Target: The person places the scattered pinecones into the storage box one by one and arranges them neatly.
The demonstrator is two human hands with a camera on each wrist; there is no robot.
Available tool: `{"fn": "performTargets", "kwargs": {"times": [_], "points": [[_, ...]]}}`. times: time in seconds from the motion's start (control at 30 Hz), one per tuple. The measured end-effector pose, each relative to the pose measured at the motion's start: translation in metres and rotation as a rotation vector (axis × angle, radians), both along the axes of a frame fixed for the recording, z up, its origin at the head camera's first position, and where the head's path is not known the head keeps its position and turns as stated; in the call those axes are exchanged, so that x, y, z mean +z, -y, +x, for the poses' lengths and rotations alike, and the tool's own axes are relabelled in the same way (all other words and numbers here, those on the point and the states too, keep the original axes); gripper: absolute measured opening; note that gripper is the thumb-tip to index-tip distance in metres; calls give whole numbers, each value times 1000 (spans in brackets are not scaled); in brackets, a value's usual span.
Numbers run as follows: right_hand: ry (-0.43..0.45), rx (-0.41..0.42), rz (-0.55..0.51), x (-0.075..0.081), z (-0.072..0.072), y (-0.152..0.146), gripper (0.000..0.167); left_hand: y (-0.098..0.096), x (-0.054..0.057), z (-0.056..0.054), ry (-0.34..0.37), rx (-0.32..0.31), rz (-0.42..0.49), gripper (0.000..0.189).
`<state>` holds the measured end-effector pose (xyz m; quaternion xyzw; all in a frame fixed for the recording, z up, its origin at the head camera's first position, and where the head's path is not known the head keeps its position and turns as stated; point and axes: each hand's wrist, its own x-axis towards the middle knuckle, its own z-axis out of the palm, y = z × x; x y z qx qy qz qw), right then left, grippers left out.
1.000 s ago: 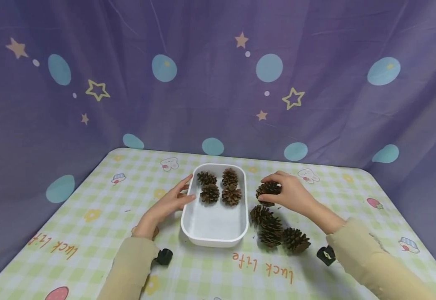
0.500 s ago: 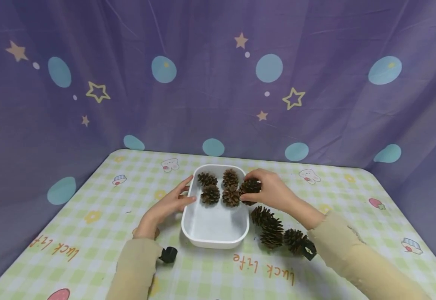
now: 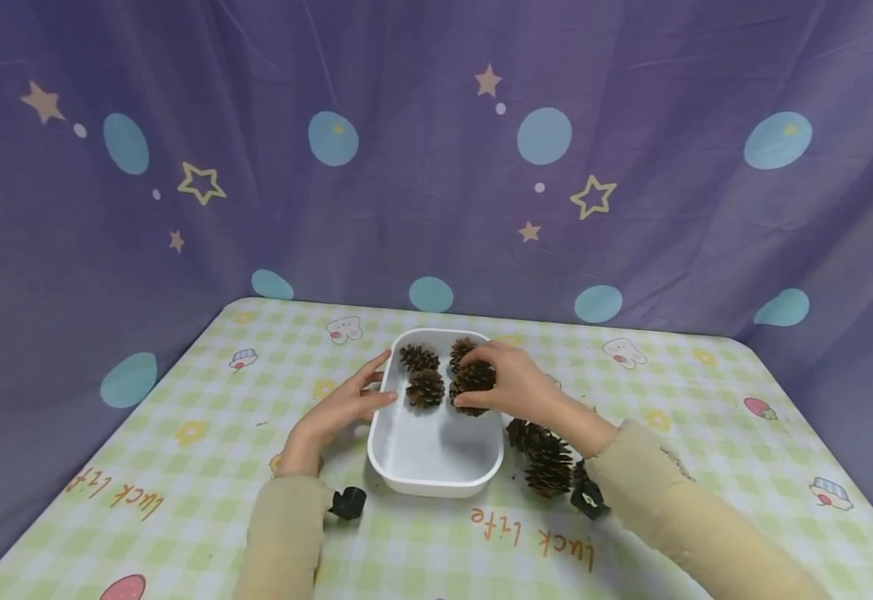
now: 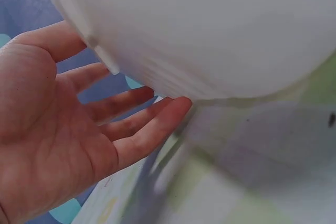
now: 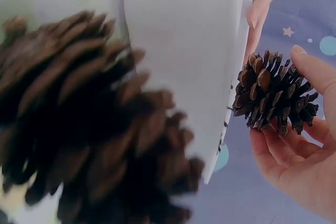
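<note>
The white rectangular tray (image 3: pixel 436 454) stands on the table with several brown pine cones in its far half, two of them on the left (image 3: pixel 425 389). My right hand (image 3: pixel 522 387) pinches another pine cone (image 5: pixel 273 93) between thumb and fingers, over the tray's right side. In the head view this cone overlaps the right-hand cones in the tray, hiding most of them. My left hand (image 3: pixel 342 408) rests against the tray's left wall, its fingers (image 4: pixel 152 135) loosely extended and fingertips right at the side.
More pine cones (image 3: pixel 549 462) lie on the table just right of the tray, partly behind the right wrist's black camera (image 3: pixel 588 492). Another black camera (image 3: pixel 348 502) sits at the left wrist. A purple patterned curtain (image 3: pixel 436 167) hangs behind the checked tablecloth (image 3: pixel 203 500).
My right hand has carried the pine cone leftward from the table right of the tray, over its rim. The left hand has stayed at the tray's left side.
</note>
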<state>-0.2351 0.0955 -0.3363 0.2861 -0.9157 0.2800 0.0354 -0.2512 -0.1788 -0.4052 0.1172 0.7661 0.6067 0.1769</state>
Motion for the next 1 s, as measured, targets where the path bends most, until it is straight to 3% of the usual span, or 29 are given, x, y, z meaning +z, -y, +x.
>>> {"fn": "performTargets", "kwargs": {"times": [0.27, 0.8, 1.0], "points": [[17, 61, 29, -8, -1, 21, 50, -3, 3, -3, -2, -27, -10, 73], [71, 119, 161, -27, -3, 58, 50, -1, 3, 3, 15, 3, -34, 73], [41, 143, 172, -31, -4, 68, 49, 0, 3, 2, 11, -4, -33, 73]]}}
